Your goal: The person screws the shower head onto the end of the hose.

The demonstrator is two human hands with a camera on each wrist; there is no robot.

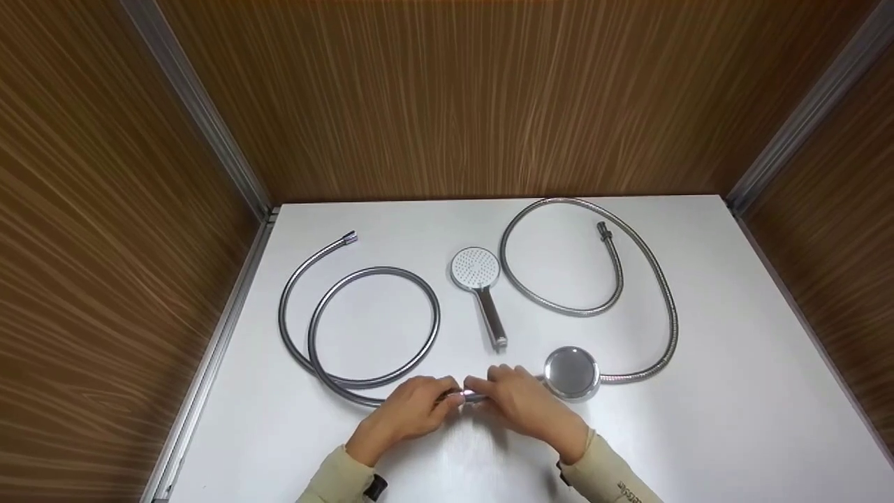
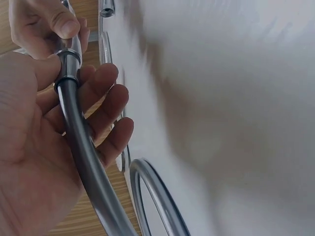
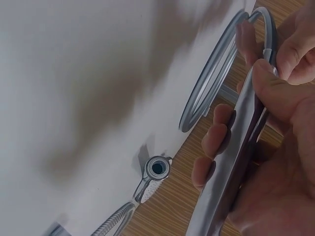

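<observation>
My left hand pinches the end fitting of a smooth grey shower hose between thumb and fingers. Curled round the handle of a hand shower is my right hand. The round head of that hand shower sticks out to the right, plain grey disc upward. Hose fitting and handle end meet in line between both hands, low over the white table; fingers partly hide the joint. From the left hand the hose loops away leftward to a free metal end.
A second hand shower lies beyond the hands, white nozzle face up, handle end toward me. At right a ribbed metal hose curls over the white table, its near end by the held shower's head. Wood-grain panels enclose the table's back and sides.
</observation>
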